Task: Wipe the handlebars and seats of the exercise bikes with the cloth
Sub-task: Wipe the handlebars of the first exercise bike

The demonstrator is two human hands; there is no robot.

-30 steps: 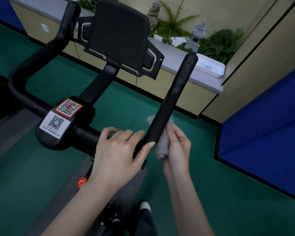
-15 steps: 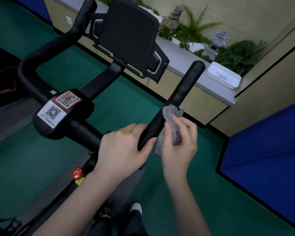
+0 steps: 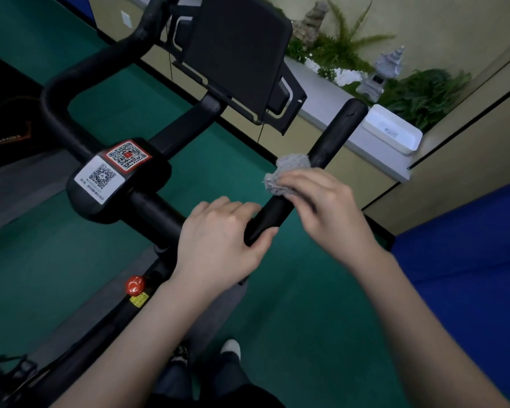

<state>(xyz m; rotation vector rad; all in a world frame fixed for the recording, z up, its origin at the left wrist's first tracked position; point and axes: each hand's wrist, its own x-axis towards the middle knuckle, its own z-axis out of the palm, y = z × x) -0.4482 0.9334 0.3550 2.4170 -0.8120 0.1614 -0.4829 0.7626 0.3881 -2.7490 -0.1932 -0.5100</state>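
A gym, probably: an exercise bike (image 3: 150, 206) stands on green flooring (image 3: 292, 319), blue padded panels (image 3: 468, 245) alongside.

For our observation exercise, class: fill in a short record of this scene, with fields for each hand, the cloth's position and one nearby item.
Left hand: grips right handlebar near its bend
Right hand: holds grey cloth against that bar
Cloth position: about midway along the bar
Nearby: red knob below left wrist
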